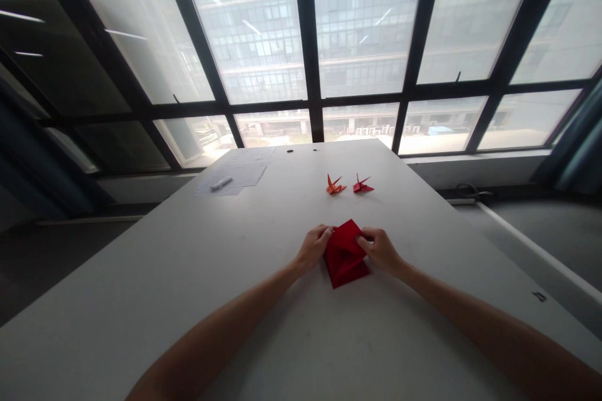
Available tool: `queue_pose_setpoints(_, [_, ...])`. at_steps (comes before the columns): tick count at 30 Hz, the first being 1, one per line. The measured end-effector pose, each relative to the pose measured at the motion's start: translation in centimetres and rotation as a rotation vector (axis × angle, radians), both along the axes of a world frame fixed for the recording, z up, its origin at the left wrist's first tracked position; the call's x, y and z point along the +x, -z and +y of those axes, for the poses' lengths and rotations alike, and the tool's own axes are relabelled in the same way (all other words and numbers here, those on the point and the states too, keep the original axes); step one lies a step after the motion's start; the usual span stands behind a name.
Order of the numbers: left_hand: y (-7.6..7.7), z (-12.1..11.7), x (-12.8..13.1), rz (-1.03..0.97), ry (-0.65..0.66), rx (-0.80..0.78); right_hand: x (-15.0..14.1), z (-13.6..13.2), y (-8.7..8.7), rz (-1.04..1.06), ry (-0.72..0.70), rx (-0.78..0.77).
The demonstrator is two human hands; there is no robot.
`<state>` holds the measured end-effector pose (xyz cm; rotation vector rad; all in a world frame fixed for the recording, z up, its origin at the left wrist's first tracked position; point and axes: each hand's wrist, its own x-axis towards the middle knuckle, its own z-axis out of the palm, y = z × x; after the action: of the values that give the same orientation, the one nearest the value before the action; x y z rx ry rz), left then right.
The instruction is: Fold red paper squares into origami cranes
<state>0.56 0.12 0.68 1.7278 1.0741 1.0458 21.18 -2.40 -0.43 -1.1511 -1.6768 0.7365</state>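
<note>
A partly folded sheet of red origami paper [347, 258] is held between my two hands, low over the white table [263, 225]. My left hand [316, 247] pinches its upper left edge, thumb on top. On the other side, my right hand [379, 248] grips the right edge with thumb and bent fingers. The paper's near flap spreads toward me, and its far corner points away. Beyond the hands stand an orange paper crane [335, 186] and a red paper crane [362, 185], side by side.
Several white sheets of paper [251, 174] lie at the table's far left, with a whitish marker-like object [221, 183] on them. A small dark mark [538, 296] shows near the right edge. Tall framed windows [263, 31] rise behind the table.
</note>
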Motion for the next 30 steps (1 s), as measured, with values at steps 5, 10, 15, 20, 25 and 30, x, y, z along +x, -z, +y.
queue_pose_setpoints(5, [-0.2,0.3,-0.7,-0.215,0.01,-0.224,0.8,0.9,0.2,0.134,0.065,-0.088])
queue_pose_setpoints(10, [-0.1,0.3,-0.7,-0.154,0.061,-0.182,0.9,0.9,0.0,0.219,0.122,-0.134])
queue_pose_setpoints(15, [-0.6,-0.3,-0.4,-0.098,0.165,-0.052,0.3,0.4,-0.1,0.177,0.104,-0.095])
queue_pose_setpoints(20, [-0.8,-0.7,-0.6,-0.007,0.258,-0.027,-0.3,0.0,-0.1,0.132,-0.015,-0.014])
queue_pose_setpoints(25, [-0.1,-0.5,-1.0,0.197,0.242,0.162,-0.4,-0.2,0.0,0.062,-0.008,0.014])
queue_pose_setpoints(30, [1.2,-0.2,-0.8,0.444,0.189,0.265,0.1,0.5,0.0,0.013,0.1,0.038])
